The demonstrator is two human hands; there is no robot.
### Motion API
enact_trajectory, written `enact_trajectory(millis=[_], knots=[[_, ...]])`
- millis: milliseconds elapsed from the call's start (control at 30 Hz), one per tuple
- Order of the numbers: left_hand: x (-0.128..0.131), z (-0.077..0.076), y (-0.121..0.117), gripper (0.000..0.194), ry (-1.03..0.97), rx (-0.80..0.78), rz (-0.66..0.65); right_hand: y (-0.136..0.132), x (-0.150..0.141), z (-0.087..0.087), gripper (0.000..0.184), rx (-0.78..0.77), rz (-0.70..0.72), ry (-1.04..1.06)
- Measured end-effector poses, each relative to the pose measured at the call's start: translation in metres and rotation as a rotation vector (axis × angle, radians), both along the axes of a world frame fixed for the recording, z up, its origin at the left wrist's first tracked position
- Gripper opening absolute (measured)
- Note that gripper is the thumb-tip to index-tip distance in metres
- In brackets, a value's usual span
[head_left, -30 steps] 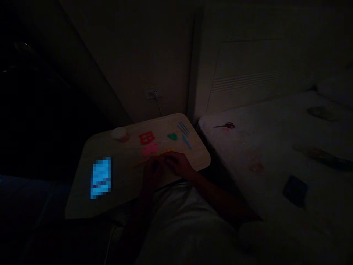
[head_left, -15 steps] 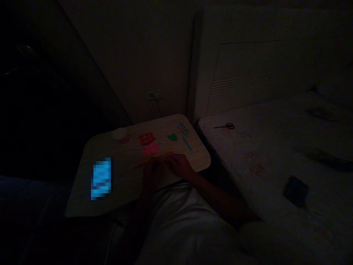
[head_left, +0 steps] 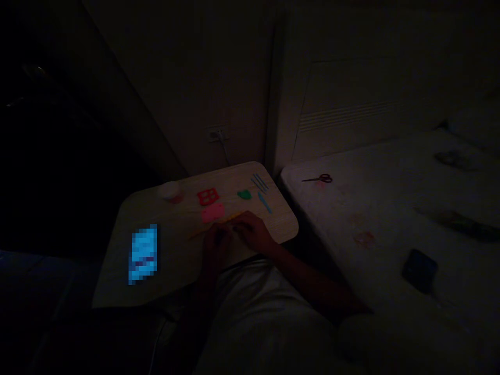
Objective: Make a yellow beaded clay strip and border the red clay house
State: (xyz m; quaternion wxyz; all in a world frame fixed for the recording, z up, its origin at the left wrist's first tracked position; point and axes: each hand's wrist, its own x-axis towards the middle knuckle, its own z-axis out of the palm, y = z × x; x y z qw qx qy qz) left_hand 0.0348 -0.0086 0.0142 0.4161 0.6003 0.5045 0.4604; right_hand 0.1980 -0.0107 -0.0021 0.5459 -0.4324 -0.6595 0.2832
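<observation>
The room is very dark. On the small table (head_left: 172, 271), my left hand (head_left: 215, 239) and my right hand (head_left: 250, 229) are close together near the front edge, fingers curled inward. Whatever is between their fingers is hidden in shadow. Just beyond them lies a long yellow-orange strip (head_left: 198, 233), running slantwise behind both hands and partly covered by them. A flat pink piece (head_left: 213, 212) sits past the strip, with a red frame-like piece with openings (head_left: 208, 191) touching or close behind it. To the right is a small green piece (head_left: 244, 194).
Several thin blue sticks (head_left: 259, 182) and a blue knife-shaped tool (head_left: 264, 202) lie at the table's right. A white-topped tub (head_left: 169, 190) stands at the back left; a blurred bright screen (head_left: 143, 254) is in front. Scissors (head_left: 318, 178) and a dark blue object (head_left: 420, 271) lie on the bed.
My right hand shifts slightly over the strip and covers more of its bumpy right end than half a second ago. My left hand stays nearly in place. The other things have not moved.
</observation>
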Motion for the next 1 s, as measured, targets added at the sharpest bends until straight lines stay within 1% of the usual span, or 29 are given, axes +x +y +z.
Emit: enact_trajectory(millis=[167, 367, 500, 700, 767, 900, 1000], knots=[[0.0002, 0.0002, 0.0009, 0.016, -0.016, -0.004, 0.016, -0.0009, 0.0013, 0.0020, 0.015, -0.032, -0.001, 0.003], [-0.0010, 0.0034, 0.0001, 0.015, 0.005, 0.012, 0.017, -0.0026, -0.0013, 0.0023, 0.020, -0.214, -0.069, 0.010], [-0.0009, 0.0033, 0.0005, 0.015, 0.008, 0.008, 0.019, -0.0037, -0.0020, 0.0027, 0.020, -0.268, -0.077, 0.029], [0.0003, 0.0027, 0.0012, 0.014, 0.006, 0.010, 0.032, -0.0025, -0.0014, 0.0013, 0.025, -0.244, -0.055, 0.043], [0.0006, 0.0035, 0.0004, 0.014, -0.003, 0.011, 0.029, -0.0017, -0.0016, 0.0008, 0.024, -0.238, -0.061, 0.061], [0.0012, 0.0060, -0.0014, 0.014, -0.004, 0.010, 0.037, -0.0006, -0.0008, 0.0011, 0.018, -0.129, -0.055, 0.072], [0.0010, 0.0068, -0.0013, 0.013, -0.002, 0.000, 0.030, -0.0005, 0.0009, 0.0013, 0.023, -0.076, -0.033, 0.037]])
